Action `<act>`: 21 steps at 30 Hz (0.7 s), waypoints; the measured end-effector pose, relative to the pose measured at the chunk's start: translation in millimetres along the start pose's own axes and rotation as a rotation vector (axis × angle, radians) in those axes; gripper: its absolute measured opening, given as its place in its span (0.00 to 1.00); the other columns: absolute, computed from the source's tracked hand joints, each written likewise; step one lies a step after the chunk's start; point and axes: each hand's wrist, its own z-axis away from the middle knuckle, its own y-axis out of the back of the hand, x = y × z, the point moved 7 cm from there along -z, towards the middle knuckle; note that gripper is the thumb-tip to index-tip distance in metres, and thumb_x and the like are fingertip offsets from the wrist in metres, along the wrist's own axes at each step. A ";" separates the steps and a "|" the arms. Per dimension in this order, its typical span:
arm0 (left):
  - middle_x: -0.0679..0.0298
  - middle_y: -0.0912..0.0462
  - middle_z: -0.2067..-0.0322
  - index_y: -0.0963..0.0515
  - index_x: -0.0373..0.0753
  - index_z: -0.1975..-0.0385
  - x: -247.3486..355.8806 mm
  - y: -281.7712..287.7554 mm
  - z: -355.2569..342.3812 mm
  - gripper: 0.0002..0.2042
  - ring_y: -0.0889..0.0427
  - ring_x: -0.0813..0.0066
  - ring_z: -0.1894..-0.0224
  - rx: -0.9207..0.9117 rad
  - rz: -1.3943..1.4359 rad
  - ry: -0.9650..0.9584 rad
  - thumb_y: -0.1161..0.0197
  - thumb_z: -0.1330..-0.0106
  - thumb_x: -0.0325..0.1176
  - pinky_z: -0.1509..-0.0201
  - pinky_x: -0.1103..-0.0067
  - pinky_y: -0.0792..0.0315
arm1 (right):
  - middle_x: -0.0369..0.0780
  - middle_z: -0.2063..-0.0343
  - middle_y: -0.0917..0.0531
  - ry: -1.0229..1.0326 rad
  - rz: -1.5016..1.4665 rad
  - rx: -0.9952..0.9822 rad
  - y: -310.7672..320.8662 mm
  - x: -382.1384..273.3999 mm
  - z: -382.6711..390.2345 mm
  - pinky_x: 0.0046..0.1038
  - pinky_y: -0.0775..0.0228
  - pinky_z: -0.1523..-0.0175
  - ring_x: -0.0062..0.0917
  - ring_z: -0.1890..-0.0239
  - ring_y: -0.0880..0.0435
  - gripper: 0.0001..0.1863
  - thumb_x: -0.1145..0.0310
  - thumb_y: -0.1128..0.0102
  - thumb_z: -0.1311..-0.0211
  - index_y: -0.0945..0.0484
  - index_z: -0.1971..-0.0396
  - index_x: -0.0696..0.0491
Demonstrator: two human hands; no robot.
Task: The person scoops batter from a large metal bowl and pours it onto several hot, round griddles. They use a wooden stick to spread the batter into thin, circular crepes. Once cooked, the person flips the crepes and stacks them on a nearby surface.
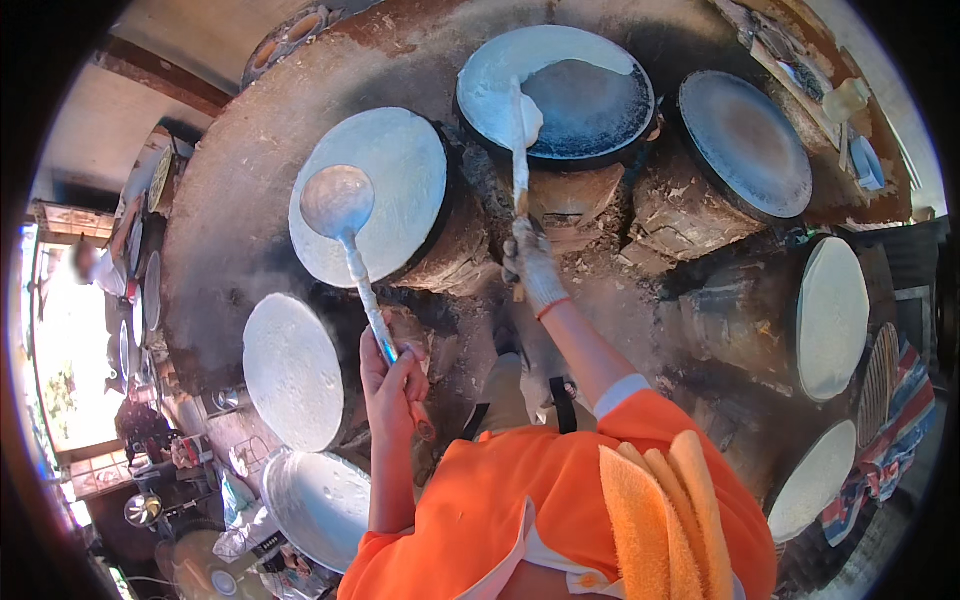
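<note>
While left fingers (408, 378) grip the ladle (338, 203), gloved right fingers (513, 260) clasp the spreader (519, 155), its head at the batter (486, 88) on the far griddle (590, 108). Batter's probably soft, slick; spreader likely light, stiff: hold its handle.

A wooden beam (165, 77) crosses the upper left, against a pale wall (105, 120). A bright opening (75, 360) occupies the left side. A round fan (208, 568) is located at lower left. At upper right, a translucent yellowish cup (846, 100) stands near a white and blue container (866, 163). A red, blue and white striped sheet (885, 455) lies creased at far right.
</note>
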 end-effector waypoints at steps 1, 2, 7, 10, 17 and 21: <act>0.61 0.28 0.74 0.43 0.41 0.43 -0.5 1.0 6.2 0.24 0.43 0.88 0.91 -0.001 0.024 0.021 0.53 0.42 0.19 0.88 0.89 0.45 | 0.30 0.88 0.30 -0.005 0.013 0.000 10.7 -4.4 12.7 0.23 0.44 0.90 0.17 0.94 0.38 0.11 0.53 0.52 0.37 0.31 0.71 0.44; 0.62 0.28 0.74 0.43 0.42 0.43 0.0 1.6 11.5 0.24 0.43 0.88 0.91 0.000 0.051 0.040 0.53 0.41 0.19 0.88 0.89 0.45 | 0.31 0.88 0.30 -0.009 0.028 -0.002 19.9 -10.1 23.2 0.23 0.44 0.90 0.17 0.94 0.39 0.11 0.53 0.52 0.37 0.31 0.71 0.44; 0.67 0.33 0.80 0.42 0.42 0.44 -1.9 -9.0 15.9 0.22 0.43 0.88 0.91 -0.030 0.071 0.073 0.52 0.38 0.21 0.88 0.88 0.46 | 0.30 0.88 0.31 -0.009 -0.140 -0.002 35.0 -45.7 41.5 0.23 0.47 0.90 0.16 0.93 0.40 0.10 0.53 0.51 0.37 0.30 0.68 0.43; 0.69 0.34 0.81 0.42 0.42 0.45 -11.9 -28.0 -17.0 0.21 0.43 0.87 0.91 -0.099 0.080 0.100 0.50 0.39 0.22 0.88 0.87 0.45 | 0.30 0.88 0.32 -0.029 -0.069 -0.066 9.2 -36.1 18.3 0.23 0.48 0.89 0.17 0.93 0.39 0.09 0.55 0.49 0.38 0.31 0.67 0.43; 0.68 0.33 0.77 0.43 0.42 0.44 -34.9 -58.9 -65.7 0.26 0.41 0.87 0.89 -0.179 0.153 0.182 0.45 0.43 0.19 0.87 0.87 0.44 | 0.30 0.85 0.29 0.055 0.235 0.015 77.8 -55.7 50.6 0.18 0.43 0.84 0.14 0.89 0.36 0.08 0.57 0.50 0.37 0.30 0.66 0.44; 0.66 0.32 0.75 0.44 0.42 0.43 -38.5 -63.8 -73.2 0.27 0.41 0.87 0.89 -0.182 0.169 0.174 0.47 0.44 0.19 0.86 0.88 0.44 | 0.29 0.84 0.29 -0.038 0.319 0.135 111.6 -94.3 75.5 0.16 0.44 0.82 0.13 0.87 0.35 0.09 0.54 0.50 0.37 0.29 0.68 0.44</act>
